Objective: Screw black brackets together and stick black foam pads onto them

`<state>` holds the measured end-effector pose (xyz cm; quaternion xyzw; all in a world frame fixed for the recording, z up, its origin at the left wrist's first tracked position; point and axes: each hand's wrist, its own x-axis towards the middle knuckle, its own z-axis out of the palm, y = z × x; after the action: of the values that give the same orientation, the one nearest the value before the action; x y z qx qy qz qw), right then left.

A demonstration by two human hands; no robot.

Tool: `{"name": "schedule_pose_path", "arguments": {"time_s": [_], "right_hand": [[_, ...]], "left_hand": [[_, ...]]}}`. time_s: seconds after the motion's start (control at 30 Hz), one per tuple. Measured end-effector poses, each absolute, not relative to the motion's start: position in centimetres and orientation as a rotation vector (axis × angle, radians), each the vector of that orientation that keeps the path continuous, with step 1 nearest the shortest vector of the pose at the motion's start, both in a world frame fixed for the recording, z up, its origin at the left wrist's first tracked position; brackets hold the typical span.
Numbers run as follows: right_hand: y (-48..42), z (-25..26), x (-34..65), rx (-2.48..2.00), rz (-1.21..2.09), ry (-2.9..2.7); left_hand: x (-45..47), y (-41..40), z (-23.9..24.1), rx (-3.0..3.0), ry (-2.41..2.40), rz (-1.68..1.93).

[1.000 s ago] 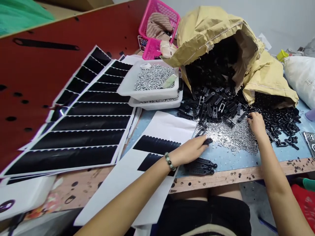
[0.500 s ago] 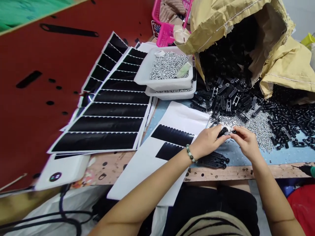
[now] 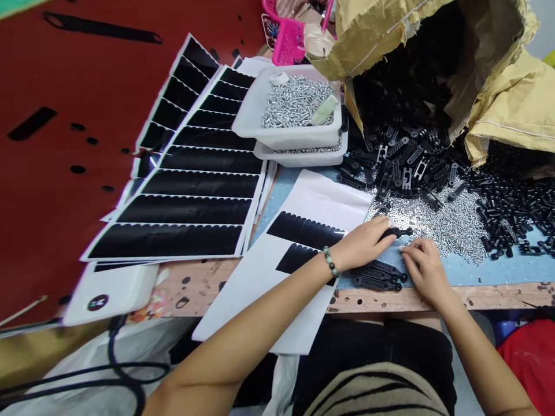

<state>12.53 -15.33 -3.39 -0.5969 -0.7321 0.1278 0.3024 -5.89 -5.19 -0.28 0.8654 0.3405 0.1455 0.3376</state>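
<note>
My left hand (image 3: 363, 244) pinches a small black plastic bracket (image 3: 395, 233) just above the blue mat, a bead bracelet on its wrist. My right hand (image 3: 422, 267) rests on the mat beside it, fingers curled low with their tips touching the mat near the bracket; whatever they pinch is too small to see. A short stack of black brackets (image 3: 376, 275) lies between and below the two hands. Behind them spreads a pile of small silver screws (image 3: 446, 222).
A torn yellow paper sack (image 3: 390, 34) spills black brackets (image 3: 503, 208) at the back right. Two stacked white trays (image 3: 295, 136) hold screws. Sheets with black sticker strips (image 3: 191, 190) fan over the left. A red perforated board (image 3: 65, 115) and a pink basket (image 3: 288, 40) stand behind.
The right hand left the bracket pile and met the left hand. Both hands have since lowered toward the mat with the bracket. The view swung left and down.
</note>
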Motion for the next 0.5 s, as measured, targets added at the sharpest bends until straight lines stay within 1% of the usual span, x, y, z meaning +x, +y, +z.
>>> {"name": "schedule_pose_path", "arguments": {"time_s": [0.1, 0.3, 0.5], "right_hand": [[-16.0, -3.5, 13.3, -1.563, 0.353, -1.749], [-17.1, -4.0, 14.5, -1.634, 0.353, -1.647], [-17.7, -4.1, 15.3, -1.595, 0.277, -1.787]], "left_hand": [[-5.6, -5.2, -0.8, 2.301, 0.742, 0.394], [-5.0, -5.3, -1.0, 2.338, 0.668, 0.419], [-2.7, -5.9, -1.0, 2.558, 0.557, 0.328]]}}
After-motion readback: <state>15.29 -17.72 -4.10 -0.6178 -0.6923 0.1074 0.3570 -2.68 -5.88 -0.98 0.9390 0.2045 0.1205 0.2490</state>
